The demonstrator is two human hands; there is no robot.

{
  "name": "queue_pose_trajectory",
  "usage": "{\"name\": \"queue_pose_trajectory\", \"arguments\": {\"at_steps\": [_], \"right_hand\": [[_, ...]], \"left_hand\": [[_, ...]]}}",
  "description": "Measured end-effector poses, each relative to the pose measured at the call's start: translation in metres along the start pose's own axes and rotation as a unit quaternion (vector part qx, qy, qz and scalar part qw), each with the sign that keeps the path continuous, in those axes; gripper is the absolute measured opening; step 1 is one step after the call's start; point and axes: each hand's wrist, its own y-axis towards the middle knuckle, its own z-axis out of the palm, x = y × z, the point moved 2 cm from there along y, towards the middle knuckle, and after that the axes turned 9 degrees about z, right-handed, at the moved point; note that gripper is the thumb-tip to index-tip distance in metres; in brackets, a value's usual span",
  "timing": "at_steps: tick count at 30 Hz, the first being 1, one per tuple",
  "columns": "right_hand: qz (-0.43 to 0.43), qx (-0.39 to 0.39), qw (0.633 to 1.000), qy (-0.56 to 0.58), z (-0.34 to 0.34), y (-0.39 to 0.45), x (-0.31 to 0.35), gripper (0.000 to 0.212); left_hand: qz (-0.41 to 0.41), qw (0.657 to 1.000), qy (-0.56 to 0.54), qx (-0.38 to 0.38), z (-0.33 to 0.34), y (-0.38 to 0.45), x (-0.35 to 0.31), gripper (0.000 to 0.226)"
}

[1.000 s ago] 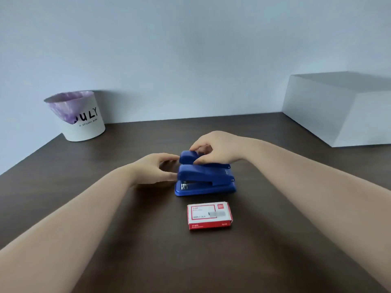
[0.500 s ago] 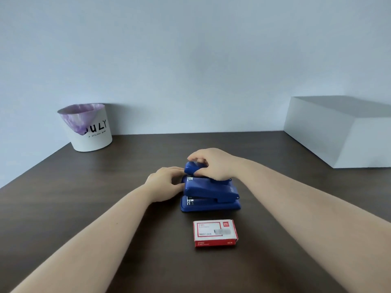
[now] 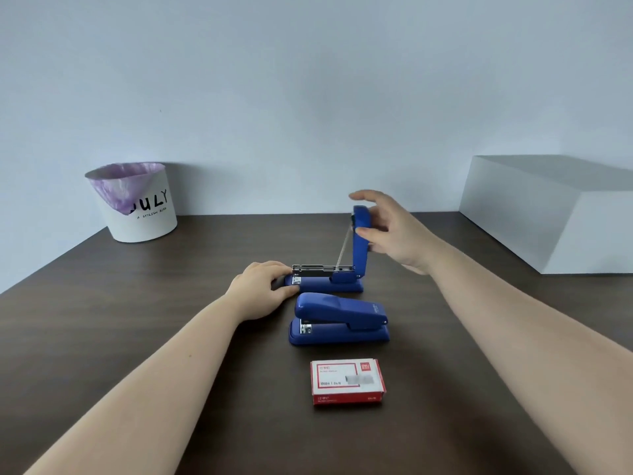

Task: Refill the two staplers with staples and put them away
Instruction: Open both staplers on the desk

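- Two blue staplers sit on the dark table (image 3: 102,337), one behind the other
- The far stapler (image 3: 329,281) is open: its lid (image 3: 362,238) stands almost upright at the right end, and the metal staple channel (image 3: 322,268) lies flat and bare, a thin spring running from it up to the lid
- The right hand (image 3: 388,231) is at the lid, thumb on its near face, other fingers spread loosely above and behind its top; whether those fingers touch it I cannot tell
- The left hand (image 3: 262,291) rests on the table at the far stapler's left end, fingers curled against the base to pin it
- The near stapler (image 3: 339,320) is closed, just in front of the open one and free of both hands
- A red and white staple box (image 3: 346,381) lies shut near the closed stapler, closer to the camera
- A white bin (image 3: 135,204) with a purple liner stands far left by the wall
- A white box (image 3: 548,214) sits far right
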Motion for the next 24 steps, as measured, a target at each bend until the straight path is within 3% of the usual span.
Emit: {"name": "queue_pose_trajectory", "arguments": {"at_steps": [8,13,16,18,21,24], "right_hand": [[0.066,-0.111,0.988,0.081,-0.03,-0.023,-0.047,0.014],[0.081,-0.128,0.986,-0.071,-0.036,-0.029,-0.069,0.016],[0.083,-0.1,0.986,-0.105,-0.03,-0.028,-0.072,0.016],[0.078,-0.108,0.983,-0.125,-0.025,-0.028,-0.072,0.02],[0.054,-0.162,0.969,-0.177,-0.024,-0.034,-0.063,0.031],[0.004,-0.128,0.97,-0.208,-0.014,-0.048,-0.032,0.026]], "left_hand": [[0.001,1.0,-0.011,-0.002,0.0,0.002,0.003,0.047],[0.008,1.0,-0.02,-0.004,0.001,0.001,0.008,0.046],[0.012,0.999,-0.03,-0.01,0.002,0.0,0.006,0.037],[0.001,0.998,-0.052,-0.022,0.003,-0.002,0.005,0.046],[-0.024,0.992,-0.079,-0.096,-0.001,-0.011,-0.001,0.059],[-0.025,0.961,-0.15,-0.231,-0.009,-0.024,-0.007,0.029]]}}
